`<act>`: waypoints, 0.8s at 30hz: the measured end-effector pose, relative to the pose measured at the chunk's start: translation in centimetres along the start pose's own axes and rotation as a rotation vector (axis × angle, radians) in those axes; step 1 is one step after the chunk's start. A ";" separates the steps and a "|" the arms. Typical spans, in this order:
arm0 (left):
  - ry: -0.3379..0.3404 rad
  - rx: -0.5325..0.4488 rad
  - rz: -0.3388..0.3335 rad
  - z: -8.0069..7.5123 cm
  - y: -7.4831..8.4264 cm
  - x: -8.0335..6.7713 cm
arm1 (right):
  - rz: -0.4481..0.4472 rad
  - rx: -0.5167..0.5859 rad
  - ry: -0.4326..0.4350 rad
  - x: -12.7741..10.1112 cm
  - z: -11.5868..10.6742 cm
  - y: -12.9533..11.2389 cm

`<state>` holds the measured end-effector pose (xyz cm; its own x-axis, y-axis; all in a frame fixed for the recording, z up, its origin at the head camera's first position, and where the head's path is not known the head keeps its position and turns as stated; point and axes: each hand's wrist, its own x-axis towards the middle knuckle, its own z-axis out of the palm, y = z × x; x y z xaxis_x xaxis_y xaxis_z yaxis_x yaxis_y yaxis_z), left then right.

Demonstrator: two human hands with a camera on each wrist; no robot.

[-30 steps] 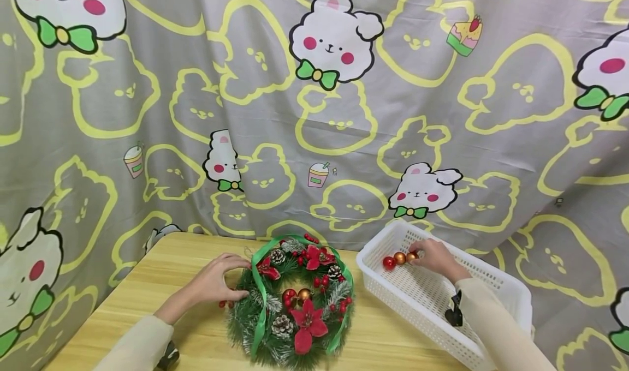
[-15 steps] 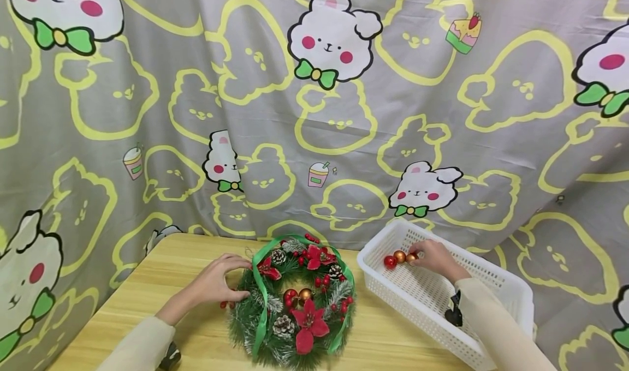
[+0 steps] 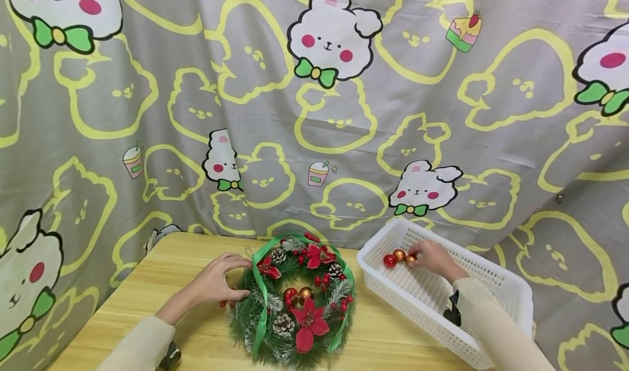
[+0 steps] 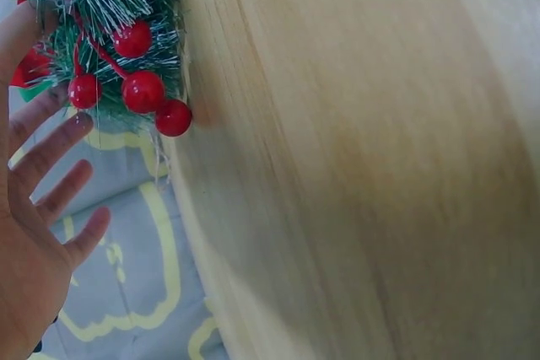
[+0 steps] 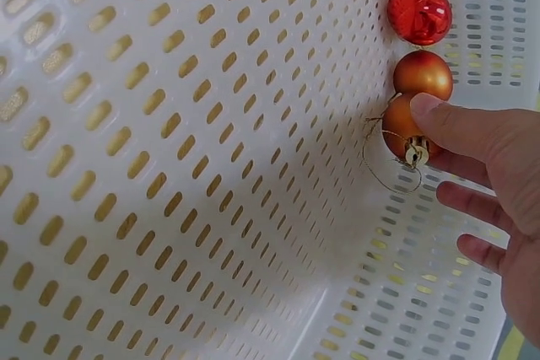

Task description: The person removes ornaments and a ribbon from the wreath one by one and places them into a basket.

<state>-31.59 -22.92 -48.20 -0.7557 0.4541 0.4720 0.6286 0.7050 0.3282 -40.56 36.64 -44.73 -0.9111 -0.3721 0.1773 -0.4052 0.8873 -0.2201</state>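
A green Christmas wreath (image 3: 245,327) with red poinsettias, pine cones, red berries (image 4: 143,91) and a loose green ribbon (image 3: 262,316) lies on the table. My left hand (image 3: 213,281) rests at its left side, thumb and fingers spread apart, fingertips at the greenery. In the white basket to the right, my right hand (image 3: 436,257) pinches a gold Christmas ball (image 5: 398,128); the thumb lies on it, and a gold cap and string loop show. A second gold ball (image 5: 423,74) and a shiny red ball (image 5: 419,13) sit beside it in a row.
The white perforated plastic basket (image 3: 408,310) stands slanted on the right of the wooden table (image 3: 196,343), its walls around my right hand. Behind the table hangs a grey curtain (image 3: 275,120) with cartoon prints. One red and one gold ball (image 3: 305,294) show at the wreath's centre.
The gold ball at my right fingertips has shifted slightly toward me. My left hand and the wreath stay in place.
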 end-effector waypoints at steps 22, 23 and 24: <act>-0.006 0.006 0.002 -0.1 0.1 0.1 | 0.039 0.005 -0.032 0.2 0.2 -0.2; -0.007 0.003 0.000 -0.1 0.1 0.1 | 0.045 0.005 -0.036 0.2 0.3 -0.1; -0.005 0.000 0.002 -0.1 0.1 0.1 | 0.053 0.007 -0.038 0.2 0.4 -0.2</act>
<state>-31.59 -22.89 -48.10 -0.7554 0.4584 0.4681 0.6301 0.7043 0.3270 -40.67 36.33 -45.04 -0.9335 -0.3347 0.1283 -0.3565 0.9043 -0.2349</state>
